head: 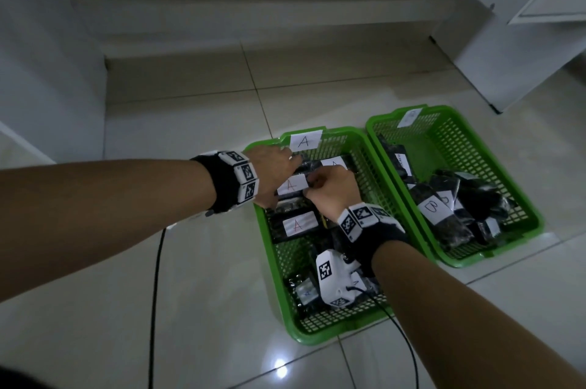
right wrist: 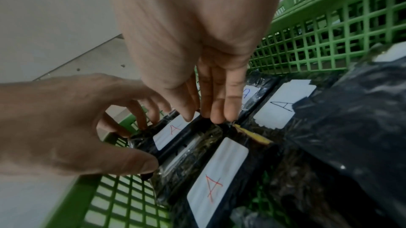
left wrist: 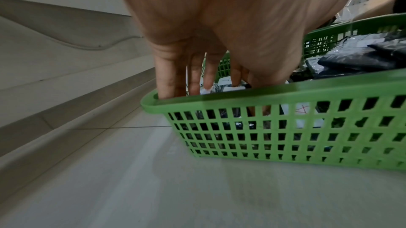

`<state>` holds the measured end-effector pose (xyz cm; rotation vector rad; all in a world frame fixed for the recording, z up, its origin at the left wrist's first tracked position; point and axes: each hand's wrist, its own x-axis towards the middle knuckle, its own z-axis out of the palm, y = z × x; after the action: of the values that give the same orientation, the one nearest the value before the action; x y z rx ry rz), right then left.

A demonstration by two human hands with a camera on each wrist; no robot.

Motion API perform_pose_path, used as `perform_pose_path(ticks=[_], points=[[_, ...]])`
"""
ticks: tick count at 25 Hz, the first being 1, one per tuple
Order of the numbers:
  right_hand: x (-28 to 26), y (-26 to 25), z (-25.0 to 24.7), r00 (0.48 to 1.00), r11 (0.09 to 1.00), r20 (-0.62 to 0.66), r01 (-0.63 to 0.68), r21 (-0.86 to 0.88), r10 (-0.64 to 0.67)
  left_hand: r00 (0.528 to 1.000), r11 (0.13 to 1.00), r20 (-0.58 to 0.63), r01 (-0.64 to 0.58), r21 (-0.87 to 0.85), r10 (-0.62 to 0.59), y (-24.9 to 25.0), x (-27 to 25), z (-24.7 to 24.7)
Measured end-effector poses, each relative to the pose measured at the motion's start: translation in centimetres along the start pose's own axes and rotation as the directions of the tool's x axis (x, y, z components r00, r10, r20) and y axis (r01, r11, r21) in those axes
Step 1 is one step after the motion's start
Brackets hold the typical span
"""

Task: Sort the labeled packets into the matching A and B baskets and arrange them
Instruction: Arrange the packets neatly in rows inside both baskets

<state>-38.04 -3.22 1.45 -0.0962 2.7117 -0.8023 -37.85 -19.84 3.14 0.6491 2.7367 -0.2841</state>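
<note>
- The tiled floor [head: 196,293] carries two green plastic baskets standing side by side, their long walls touching
- The A basket [head: 345,330], marked by a white A card [head: 303,141] on its far rim, holds black packets with white A labels; one with a red A [head: 299,225] lies flat near the middle, another [head: 306,292] lies at the near end
- The B basket [head: 513,231] to its right holds a loose pile of black packets, one showing a B label [head: 433,208]
- The left hand [head: 272,177] reaches over the A basket's left rim, fingers and thumb curled onto the left end of a red-A packet [right wrist: 169,132] at the far end
- The right hand [head: 333,195] sets its fingertips [right wrist: 230,110], held close together, on that packet's right end
- A yellow strip [right wrist: 252,133] shows between the packets
</note>
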Motion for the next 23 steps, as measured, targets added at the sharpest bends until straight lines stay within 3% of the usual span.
perform_pose_path(ticks=[4, 8, 14, 18, 23], points=[[-0.2, 0.0, -1.1, 0.999, 0.999, 0.032, 0.025, 0.033, -0.026, 1.000, 1.000, -0.006, -0.019, 0.022, 0.019, 0.0, -0.1, 0.1], [-1.7, 1.4, -3.1, 0.981, 0.999, 0.193, 0.027, -0.033, -0.020, 0.997, 0.998, -0.071, -0.041, -0.049, 0.038, -0.4, -0.6, 0.5], [-4.2, 2.8, -4.2, 0.938, 0.956, 0.323, 0.201, -0.214, -0.125, 0.996, 0.989, -0.081, 0.013, -0.149, -0.026, -0.9, -1.1, 0.3], [-5.5, 2.5, -2.9, 0.898, 0.925, 0.427, 0.249, -0.287, -0.109, 0.996, 0.991, -0.082, 0.027, -0.131, -0.038, -0.6, -1.2, -0.2], [-6.1, 2.2, -2.0, 0.872, 0.878, 0.490, 0.240, -0.415, -0.007, 0.976, 0.967, -0.135, 0.139, -0.215, -0.171, -2.3, -1.2, -0.9]])
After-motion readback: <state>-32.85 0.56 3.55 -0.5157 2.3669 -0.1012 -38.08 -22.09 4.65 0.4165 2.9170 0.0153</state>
